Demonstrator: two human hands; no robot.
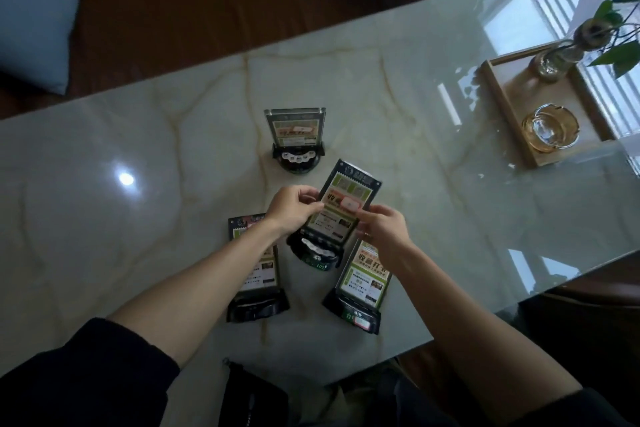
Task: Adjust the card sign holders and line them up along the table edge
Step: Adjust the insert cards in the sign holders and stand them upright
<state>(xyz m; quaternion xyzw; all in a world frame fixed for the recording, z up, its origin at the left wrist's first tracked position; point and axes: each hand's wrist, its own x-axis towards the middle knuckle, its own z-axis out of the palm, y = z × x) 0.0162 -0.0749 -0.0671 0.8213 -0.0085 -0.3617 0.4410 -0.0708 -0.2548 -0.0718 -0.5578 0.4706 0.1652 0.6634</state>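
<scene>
On the table point(138, 149), one sign holder point(295, 135) stands behind three others point(341, 215).

On the sign holder nearest our right arm point(363, 279) we read large characters "收藏打卡" across the top of its green card; the smaller print below stays illegible. The holder in our hands point(341, 210) shows a big "收" beside a red-edged sticker. Its dark base point(313, 258) carries digits, perhaps "107", too blurred to confirm.

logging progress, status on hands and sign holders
Both hands, left hand and right hand, gripping middle sign holder. Three other holders unaligned, none at table edge. Nothing blocking.
</scene>
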